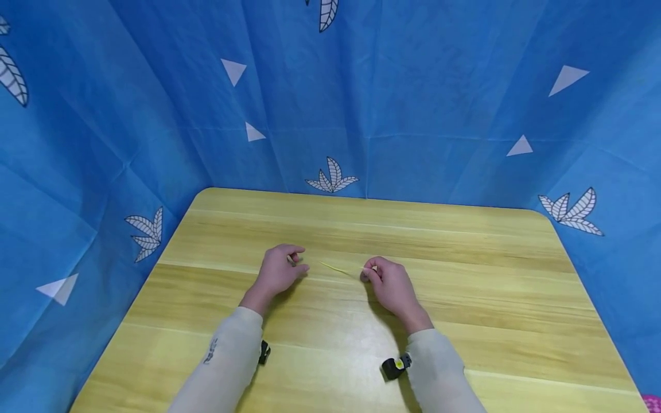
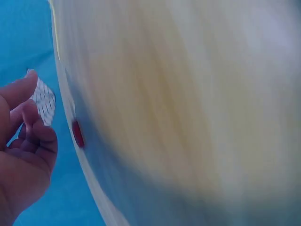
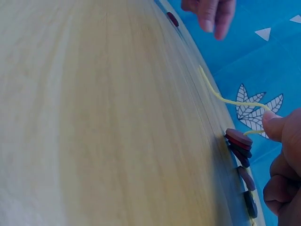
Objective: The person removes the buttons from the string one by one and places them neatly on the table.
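Sleeve print is illegible; right hand pinches one cord near several discs; left hand, fingers apart, near one red disc.

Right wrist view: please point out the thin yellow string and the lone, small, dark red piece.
Thin yellow string [image 3: 227, 100], right wrist view: its curved stretch.
Lone, small, dark red piece [image 3: 173, 19], right wrist view: middle of its visible surface.

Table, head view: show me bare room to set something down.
The table is bare between right sleeve and right edge, left sleeve and left edge, and beyond left hand and right hand, up to the curtain. Crowded: by the right hand, yellow cord and discs; by the left, a red disc.
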A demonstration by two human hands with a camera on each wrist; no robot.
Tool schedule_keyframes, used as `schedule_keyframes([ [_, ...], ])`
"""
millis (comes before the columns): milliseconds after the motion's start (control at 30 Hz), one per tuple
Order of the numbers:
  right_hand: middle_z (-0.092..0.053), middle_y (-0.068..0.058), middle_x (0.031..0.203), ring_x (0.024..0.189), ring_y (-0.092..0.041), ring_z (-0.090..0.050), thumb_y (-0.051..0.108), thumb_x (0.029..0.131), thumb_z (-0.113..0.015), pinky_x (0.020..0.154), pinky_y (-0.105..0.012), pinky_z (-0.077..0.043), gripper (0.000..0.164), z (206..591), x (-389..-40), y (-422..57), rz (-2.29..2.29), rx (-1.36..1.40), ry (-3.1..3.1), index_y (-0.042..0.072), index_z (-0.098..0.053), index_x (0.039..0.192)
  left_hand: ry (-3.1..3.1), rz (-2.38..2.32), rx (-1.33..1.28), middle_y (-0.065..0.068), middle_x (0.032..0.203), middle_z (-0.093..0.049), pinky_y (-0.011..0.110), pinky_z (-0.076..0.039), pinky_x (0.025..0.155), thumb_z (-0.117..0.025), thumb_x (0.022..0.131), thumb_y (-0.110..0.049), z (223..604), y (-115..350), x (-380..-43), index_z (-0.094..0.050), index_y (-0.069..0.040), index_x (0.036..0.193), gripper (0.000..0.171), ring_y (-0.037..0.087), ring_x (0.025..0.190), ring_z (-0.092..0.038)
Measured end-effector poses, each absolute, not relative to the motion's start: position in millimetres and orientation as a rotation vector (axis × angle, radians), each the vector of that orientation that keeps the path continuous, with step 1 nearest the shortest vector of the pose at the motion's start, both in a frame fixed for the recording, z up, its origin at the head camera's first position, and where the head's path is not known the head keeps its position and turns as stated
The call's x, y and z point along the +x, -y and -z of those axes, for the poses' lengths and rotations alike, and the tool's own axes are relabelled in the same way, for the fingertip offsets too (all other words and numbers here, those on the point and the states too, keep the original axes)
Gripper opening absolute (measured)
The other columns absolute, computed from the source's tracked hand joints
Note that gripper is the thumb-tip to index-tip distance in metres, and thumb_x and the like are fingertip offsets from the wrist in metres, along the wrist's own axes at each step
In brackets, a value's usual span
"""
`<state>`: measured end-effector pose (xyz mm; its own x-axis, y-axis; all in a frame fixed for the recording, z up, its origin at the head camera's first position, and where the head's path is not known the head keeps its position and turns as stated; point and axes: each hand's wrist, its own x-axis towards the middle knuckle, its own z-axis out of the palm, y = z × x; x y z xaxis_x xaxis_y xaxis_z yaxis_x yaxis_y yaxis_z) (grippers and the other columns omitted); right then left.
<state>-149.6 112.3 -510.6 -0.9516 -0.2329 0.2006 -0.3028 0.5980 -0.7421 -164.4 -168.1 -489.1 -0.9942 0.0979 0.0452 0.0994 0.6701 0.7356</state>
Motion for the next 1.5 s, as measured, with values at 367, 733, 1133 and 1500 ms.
schedule_keyframes([
  [367, -0.043, 0.006, 0.053, 0.045, -0.008, -0.035, 0.016, 0.099, -0.065, 0.047, -0.031, -0.034, 0.009, 510.0, -148.0, -110.3, -1.288, 0.451, 2.725, 0.013, -0.069, 0.092, 2.893, 1.268, -0.415, 0.004, 0.086, -0.059, 0.032, -0.049, 0.069, -0.081, 0.085, -0.01, 485.9, 109.7, -171.2, -0.073, -0.003, 0.116, 0.033, 0.016, 0.068, -0.054],
  [733, -0.041, 0.007, 0.053, 0.044, -0.007, -0.033, 0.016, 0.099, -0.065, 0.046, -0.028, -0.033, 0.009, 514.1, -147.8, -111.5, -1.28, 0.481, 2.697, 0.012, -0.07, 0.093, 2.915, 1.224, -0.572, 0.001, 0.086, -0.061, 0.027, -0.049, 0.068, -0.082, 0.084, -0.011, 493.8, 80.3, -173.4, -0.075, -0.005, 0.111, 0.028, 0.012, 0.07, -0.055],
  [1133, -0.041, 0.008, 0.053, 0.045, -0.006, -0.033, 0.014, 0.098, -0.067, 0.046, -0.028, -0.032, 0.008, 513.9, -148.4, -111.2, -1.294, 0.471, 2.681, 0.012, -0.069, 0.09, 2.899, 1.18, -0.602, -0.004, 0.086, -0.061, 0.028, -0.049, 0.071, -0.081, 0.087, -0.014, 498.1, 74.7, -175.7, -0.079, -0.012, 0.096, 0.01, 0.012, 0.078, -0.057],
  [1500, -0.042, 0.007, 0.054, 0.046, -0.006, -0.035, 0.013, 0.097, -0.067, 0.046, -0.028, -0.033, 0.007, 515.7, -148.8, -109.8, -1.305, 0.456, 2.684, 0.013, -0.069, 0.09, 2.809, 1.35, -0.568, -0.001, 0.089, -0.069, 0.024, -0.05, 0.061, -0.075, 0.09, -0.006, 499.8, 73.3, -174.3, -0.075, -0.007, 0.092, 0.003, 0.007, 0.065, -0.06],
])
